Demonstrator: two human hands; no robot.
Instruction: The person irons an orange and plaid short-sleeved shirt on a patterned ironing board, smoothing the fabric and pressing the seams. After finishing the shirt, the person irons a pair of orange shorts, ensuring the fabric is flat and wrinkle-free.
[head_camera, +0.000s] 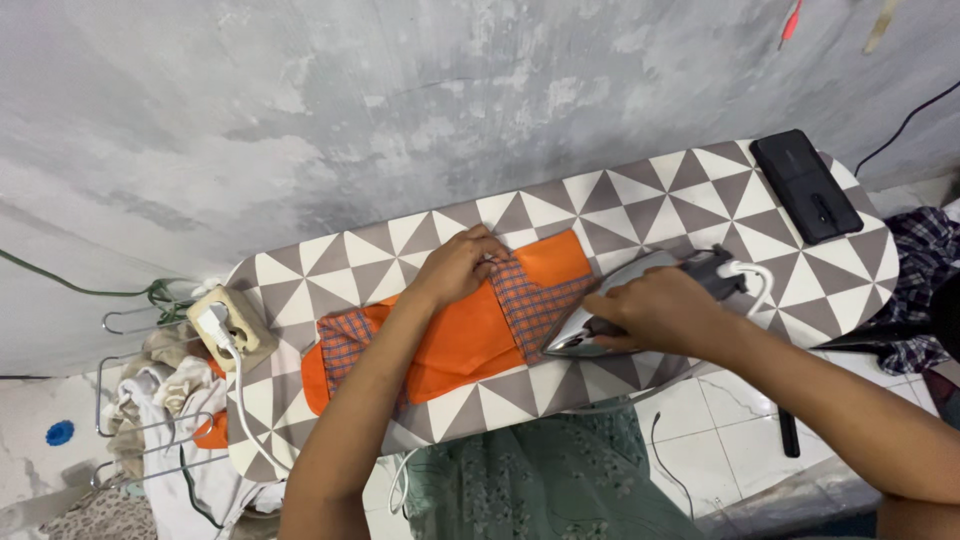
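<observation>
An orange garment with checked trim (460, 340) lies flat along the ironing board (640, 200), which has a grey and white triangle pattern. My left hand (458, 266) presses down on the cloth's far edge, fingers spread over the checked part. My right hand (658, 310) grips the handle of a silver iron (590, 325), whose tip rests on the checked panel (535, 305) and points left. The iron's white cord (752, 275) loops beside my right wrist.
A black phone (805, 185) lies at the board's right end. A white plug sits in a beige socket block (225, 322) on the left end, its cable hanging down. A wire rack with clothes (150, 400) stands to the left; dark checked cloth (925, 260) lies to the right.
</observation>
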